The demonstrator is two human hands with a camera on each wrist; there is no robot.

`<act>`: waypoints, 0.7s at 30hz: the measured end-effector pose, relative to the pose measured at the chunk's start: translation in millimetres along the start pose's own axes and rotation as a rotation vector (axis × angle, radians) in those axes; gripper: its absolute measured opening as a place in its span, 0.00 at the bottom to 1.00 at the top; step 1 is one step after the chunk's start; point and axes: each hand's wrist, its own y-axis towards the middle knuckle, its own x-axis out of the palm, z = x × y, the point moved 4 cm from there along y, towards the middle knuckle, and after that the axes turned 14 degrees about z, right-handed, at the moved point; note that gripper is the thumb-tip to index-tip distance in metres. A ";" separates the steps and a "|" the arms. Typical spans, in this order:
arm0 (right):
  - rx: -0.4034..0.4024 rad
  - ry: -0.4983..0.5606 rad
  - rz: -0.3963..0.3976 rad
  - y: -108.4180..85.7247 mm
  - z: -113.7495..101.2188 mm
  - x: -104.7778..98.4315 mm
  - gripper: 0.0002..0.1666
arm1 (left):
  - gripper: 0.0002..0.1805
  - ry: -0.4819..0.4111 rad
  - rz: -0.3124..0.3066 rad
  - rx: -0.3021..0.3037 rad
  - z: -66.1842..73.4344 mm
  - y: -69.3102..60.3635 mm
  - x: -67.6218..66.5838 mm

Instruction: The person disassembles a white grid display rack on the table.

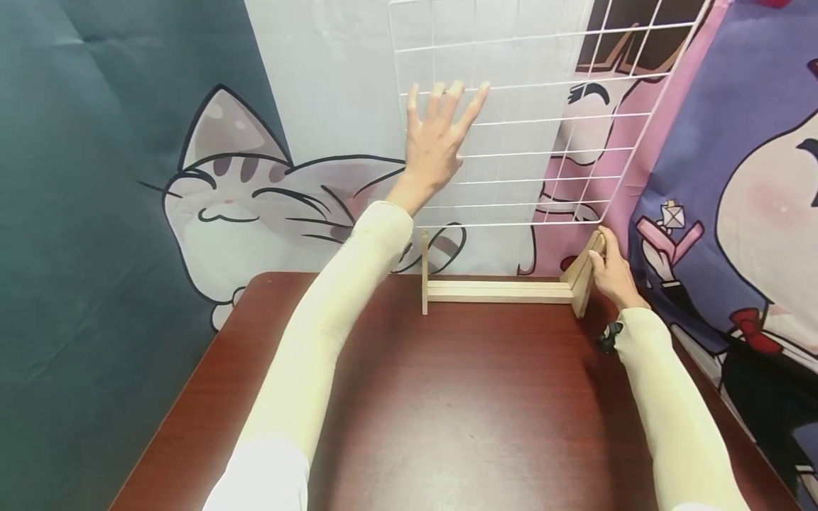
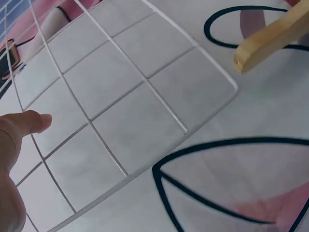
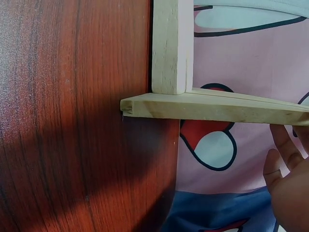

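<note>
A white wire grid (image 1: 511,155) stands upright against the backdrop. My left hand (image 1: 434,149) lies on its left part with straight, spread fingers; in the left wrist view only the thumb side of the hand (image 2: 12,159) shows. Below the grid is a pale wooden stand (image 1: 498,292) with two end pieces and a crossbar. My right hand (image 1: 615,273) holds the top of its right end piece (image 3: 207,108), thumb on the near side. The left wrist view has a gap between the grid's corner and the left end piece (image 2: 270,41). Whether grid and right piece touch, I cannot tell.
The stand is at the back edge of a reddish-brown table (image 1: 460,397). Behind it hangs a cloth backdrop (image 1: 319,71) with cartoon cats and figures, which also runs along both sides. A small black object (image 1: 609,338) is at my right wrist.
</note>
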 end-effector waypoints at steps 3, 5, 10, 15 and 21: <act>0.008 -0.009 -0.005 1.0 3.5 0.2 0.35 | 0.57 -0.008 -0.046 -0.023 -8.8 1.1 -5.3; 0.015 -0.012 -0.008 1.2 5.6 -0.2 0.34 | 0.59 -0.018 -0.078 -0.055 -16.2 1.1 -8.8; 0.025 -0.014 -0.008 2.7 8.4 -2.7 0.34 | 0.63 -0.040 -0.140 -0.122 -37.1 1.5 -19.9; 0.027 -0.015 -0.005 4.9 13.4 -5.9 0.34 | 0.65 -0.068 -0.211 -0.139 -50.5 -1.0 -30.2; 0.036 -0.010 -0.005 4.4 16.1 -5.3 0.34 | 0.67 -0.101 -0.312 -0.148 -62.9 -9.4 -41.0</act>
